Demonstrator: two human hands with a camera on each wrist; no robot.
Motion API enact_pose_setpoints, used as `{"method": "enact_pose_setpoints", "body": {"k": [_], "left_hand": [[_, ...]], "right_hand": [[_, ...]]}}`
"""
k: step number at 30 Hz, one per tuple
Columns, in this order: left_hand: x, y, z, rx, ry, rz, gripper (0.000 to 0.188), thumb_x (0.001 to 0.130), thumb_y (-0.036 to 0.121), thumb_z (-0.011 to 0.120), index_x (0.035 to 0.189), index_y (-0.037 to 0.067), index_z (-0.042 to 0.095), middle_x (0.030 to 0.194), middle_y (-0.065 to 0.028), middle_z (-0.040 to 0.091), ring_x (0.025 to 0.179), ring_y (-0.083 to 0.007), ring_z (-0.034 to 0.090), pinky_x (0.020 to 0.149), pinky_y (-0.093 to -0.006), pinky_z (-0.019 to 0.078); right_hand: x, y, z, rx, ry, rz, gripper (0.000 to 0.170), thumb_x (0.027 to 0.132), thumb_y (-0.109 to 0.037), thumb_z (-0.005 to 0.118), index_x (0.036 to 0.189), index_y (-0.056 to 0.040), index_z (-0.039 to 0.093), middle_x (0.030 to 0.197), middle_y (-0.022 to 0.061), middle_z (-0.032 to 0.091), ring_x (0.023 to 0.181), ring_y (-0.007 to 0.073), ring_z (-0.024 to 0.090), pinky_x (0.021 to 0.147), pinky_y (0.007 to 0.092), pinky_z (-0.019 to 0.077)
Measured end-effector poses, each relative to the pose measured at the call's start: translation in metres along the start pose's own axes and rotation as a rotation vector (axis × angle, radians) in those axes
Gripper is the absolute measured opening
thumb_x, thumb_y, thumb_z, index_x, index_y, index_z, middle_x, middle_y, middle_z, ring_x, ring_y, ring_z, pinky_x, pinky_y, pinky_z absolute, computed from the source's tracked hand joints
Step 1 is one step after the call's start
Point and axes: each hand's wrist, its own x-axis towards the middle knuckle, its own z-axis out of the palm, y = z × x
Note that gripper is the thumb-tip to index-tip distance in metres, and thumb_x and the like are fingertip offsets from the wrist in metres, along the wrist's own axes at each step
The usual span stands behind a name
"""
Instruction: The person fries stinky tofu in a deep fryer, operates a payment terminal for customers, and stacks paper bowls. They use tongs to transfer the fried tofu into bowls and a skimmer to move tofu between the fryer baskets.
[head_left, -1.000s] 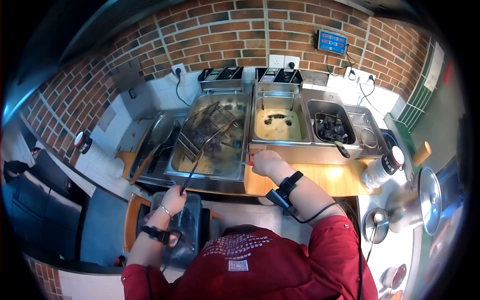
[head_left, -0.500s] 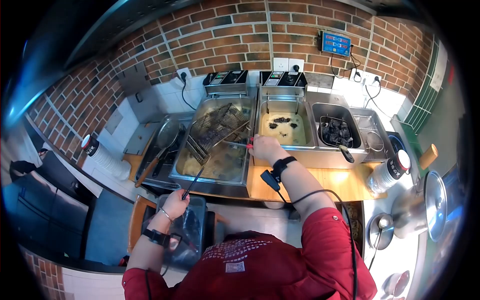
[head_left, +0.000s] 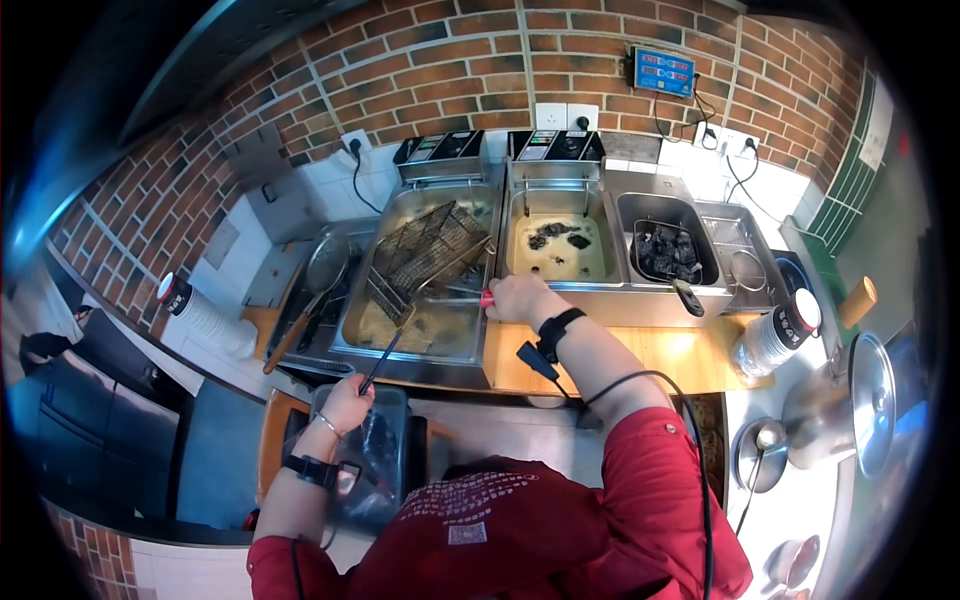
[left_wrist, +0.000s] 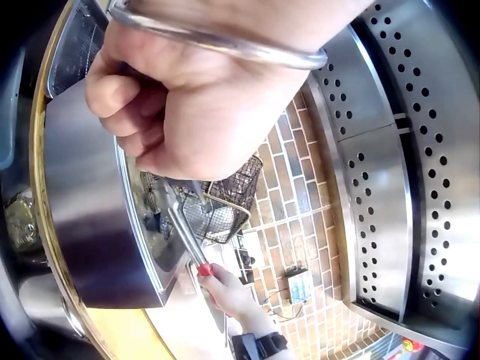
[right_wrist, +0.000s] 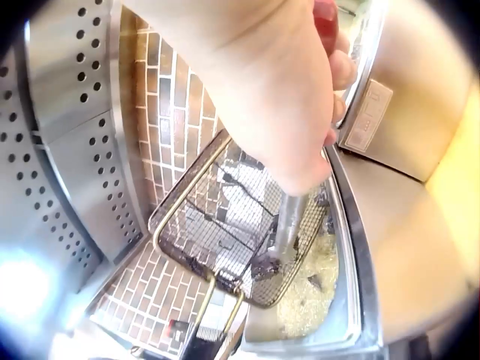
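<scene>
My left hand [head_left: 348, 403] grips the dark handle [head_left: 380, 365] of a wire fry basket [head_left: 430, 250]. The basket is held tilted over the left fryer tank [head_left: 352, 335], its mesh bottom showing in the right wrist view. In my right hand [head_left: 522, 300] is a pair of metal tongs [left_wrist: 187, 236] with red grips. The tongs' end reaches the basket's mesh, with a small dark piece [right_wrist: 266, 266] right at the tip. Below, the pale, bubbly oil [head_left: 425, 330] holds some dark bits.
Right of that tank, a second tank of oil [head_left: 540, 262] has dark pieces floating in it. Beyond it stands a well with a basket of black chunks [head_left: 665, 252]. A skimmer [head_left: 327, 265] lies at left. Cup stacks [head_left: 205, 318] flank the fryers; a lidded pot [head_left: 825, 410] stands right.
The basket has tipped further, and its dark contents have thinned so more bare mesh shows. My right hand with the tongs has shifted slightly up and left.
</scene>
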Motion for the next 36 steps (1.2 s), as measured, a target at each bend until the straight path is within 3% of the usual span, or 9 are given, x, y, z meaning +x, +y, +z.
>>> {"method": "enact_pose_setpoints", "body": {"k": [7,15,18,21,25,27,30,32,36], "left_hand": [[0.003,0.0,0.004,0.258,0.152,0.024,0.012,0.083,0.014,0.057,0.088,0.004,0.059,0.083,-0.0217,0.065,0.082,-0.0413,0.061,0.07,-0.047,0.0488],[0.017,0.004,0.015,0.319,0.282,-0.003,0.015,0.084,0.017,0.059,0.091,0.005,0.059,0.085,-0.0223,0.064,0.086,-0.0425,0.061,0.074,-0.0489,0.0488],[0.022,-0.006,0.021,0.239,0.354,0.105,0.01,0.084,0.012,0.059,0.084,0.003,0.057,0.072,-0.0157,0.063,0.07,-0.0341,0.063,0.064,-0.0418,0.0474],[0.028,0.007,0.015,-0.352,0.097,-0.102,0.005,0.086,0.006,0.056,0.081,0.006,0.055,0.064,0.0013,0.05,0.053,-0.0116,0.048,0.048,-0.0284,0.0406],[0.021,0.046,-0.01,-0.917,-0.115,-0.265,0.006,0.09,0.009,0.053,0.087,0.01,0.048,0.06,0.0061,0.037,0.046,-0.0044,0.034,0.036,-0.0211,0.0251],[0.031,0.043,-0.023,-1.031,-0.218,-0.23,0.007,0.09,0.011,0.054,0.087,0.01,0.048,0.06,0.0059,0.037,0.046,-0.0047,0.034,0.037,-0.0208,0.0253],[0.056,0.042,-0.048,-1.189,-0.352,-0.192,0.009,0.091,0.015,0.056,0.087,0.009,0.05,0.059,0.0062,0.036,0.045,-0.0045,0.031,0.038,-0.0203,0.0251],[0.085,0.037,-0.061,-1.459,-0.688,-0.151,0.008,0.092,0.015,0.056,0.089,0.009,0.052,0.061,0.0067,0.037,0.047,-0.0039,0.032,0.041,-0.02,0.0266],[0.13,0.053,-0.073,-1.656,-0.802,-0.139,0.007,0.092,0.014,0.054,0.092,0.007,0.052,0.063,0.0069,0.037,0.05,-0.0038,0.034,0.045,-0.0194,0.0284]], "right_hand": [[-0.037,-0.002,0.019,-0.052,0.053,0.022,0.05,0.087,-0.041,0.055,0.114,0.001,0.058,0.114,0.0144,0.065,0.102,0.0281,0.064,0.084,0.0398,0.0522],[-0.078,-0.014,0.017,0.05,-0.02,0.115,0.034,0.09,-0.024,0.049,0.111,0.0003,0.058,0.11,0.0168,0.066,0.1,0.0293,0.065,0.083,0.0394,0.0523],[-0.084,-0.008,0.023,0.061,0.029,0.113,0.029,0.091,-0.02,0.046,0.107,0.0004,0.058,0.107,0.0188,0.066,0.098,0.0301,0.066,0.083,0.0394,0.0523],[-0.081,-0.004,0.031,0.015,0.074,0.067,0.027,0.091,-0.016,0.044,0.108,0.0001,0.058,0.107,0.0194,0.066,0.097,0.0304,0.066,0.082,0.0394,0.0527],[-0.08,-0.007,0.038,0.007,0.121,0.129,0.026,0.092,-0.014,0.042,0.108,-0.0006,0.058,0.104,0.0187,0.066,0.098,0.0303,0.065,0.081,0.0394,0.0532],[-0.074,-0.004,0.052,0.001,0.141,0.096,0.037,0.091,-0.031,0.051,0.109,0.0007,0.055,0.101,0.0193,0.066,0.091,0.0325,0.066,0.077,0.0423,0.0541],[-0.078,-0.013,0.049,0.083,0.133,0.154,0.037,0.089,-0.032,0.054,0.109,-0.0001,0.055,0.102,0.0199,0.065,0.091,0.0337,0.065,0.076,0.043,0.054],[-0.077,-0.014,0.05,0.074,0.144,0.188,0.037,0.089,-0.032,0.056,0.108,-0.0005,0.055,0.101,0.0198,0.065,0.09,0.0342,0.065,0.076,0.0433,0.0539],[-0.082,-0.032,0.043,0.045,0.211,0.256,0.038,0.088,-0.034,0.058,0.108,-0.0021,0.055,0.098,0.0188,0.066,0.085,0.0347,0.066,0.075,0.0434,0.0539]]}}
